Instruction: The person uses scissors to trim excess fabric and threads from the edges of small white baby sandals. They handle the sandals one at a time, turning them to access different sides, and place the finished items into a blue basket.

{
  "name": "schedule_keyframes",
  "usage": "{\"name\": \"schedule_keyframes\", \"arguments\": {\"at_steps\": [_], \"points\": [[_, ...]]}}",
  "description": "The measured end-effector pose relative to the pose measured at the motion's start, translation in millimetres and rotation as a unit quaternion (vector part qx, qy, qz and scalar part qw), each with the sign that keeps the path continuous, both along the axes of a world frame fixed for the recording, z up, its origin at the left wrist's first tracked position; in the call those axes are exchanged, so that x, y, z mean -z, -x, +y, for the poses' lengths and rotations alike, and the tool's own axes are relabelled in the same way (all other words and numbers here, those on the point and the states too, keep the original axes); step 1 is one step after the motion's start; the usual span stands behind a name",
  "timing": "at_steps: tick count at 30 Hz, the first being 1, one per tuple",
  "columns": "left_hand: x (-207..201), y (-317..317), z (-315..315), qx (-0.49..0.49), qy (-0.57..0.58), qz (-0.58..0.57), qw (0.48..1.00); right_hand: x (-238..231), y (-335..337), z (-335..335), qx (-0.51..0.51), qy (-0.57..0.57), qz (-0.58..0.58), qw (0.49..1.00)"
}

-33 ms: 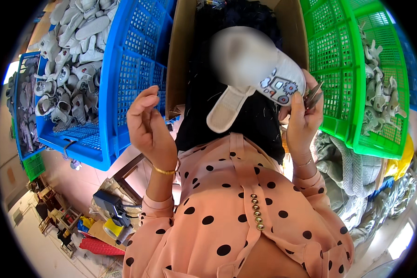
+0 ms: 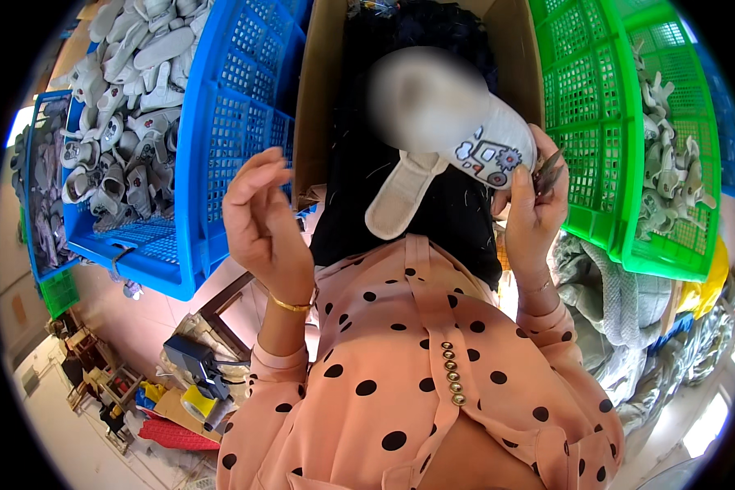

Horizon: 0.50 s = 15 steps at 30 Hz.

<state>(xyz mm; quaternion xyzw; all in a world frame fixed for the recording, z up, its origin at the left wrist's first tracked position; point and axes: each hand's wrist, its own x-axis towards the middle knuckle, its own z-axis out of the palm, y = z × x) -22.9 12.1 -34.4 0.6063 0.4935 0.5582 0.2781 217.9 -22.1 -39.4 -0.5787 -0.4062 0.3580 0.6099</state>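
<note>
A light grey child's shoe (image 2: 507, 133) with a tractor picture on its toe is gripped at the toe end by my right hand (image 2: 537, 211). Its strap (image 2: 401, 200) hangs loose toward me, and the other end of the shoe is blurred. A pointed metal tool (image 2: 549, 173), seemingly thread snips, also sits among my right fingers; its handle is hidden. My left hand (image 2: 263, 224), a gold bangle at its wrist, is raised left of the shoe. Its fingers are loosely bent and apart, holding nothing, near the blue crate.
A blue crate (image 2: 189, 208) full of similar grey shoes (image 2: 126, 122) stands at left. On the right, a green crate (image 2: 631, 208) holds more grey pieces (image 2: 665, 167). Ahead, a cardboard box (image 2: 317, 114) contains dark scraps. Grey fabric (image 2: 600, 286) lies below the green crate.
The shoe and my right hand have shifted very slightly left. My left hand has turned a little, its fingertips moving slightly right.
</note>
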Motion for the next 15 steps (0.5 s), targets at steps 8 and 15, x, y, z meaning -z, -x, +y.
{"name": "schedule_keyframes", "arguments": {"at_steps": [8, 15], "points": [[9.0, -44.9, -14.4, 0.170, 0.089, 0.118, 0.974, 30.6, -10.5, -31.4, -0.084, -0.031, -0.272, 0.958], [33.2, -62.6, -41.4, 0.245, 0.263, -0.207, 0.910, 38.3, 1.0, -31.7, -0.122, -0.154, -0.394, 0.898]]}}
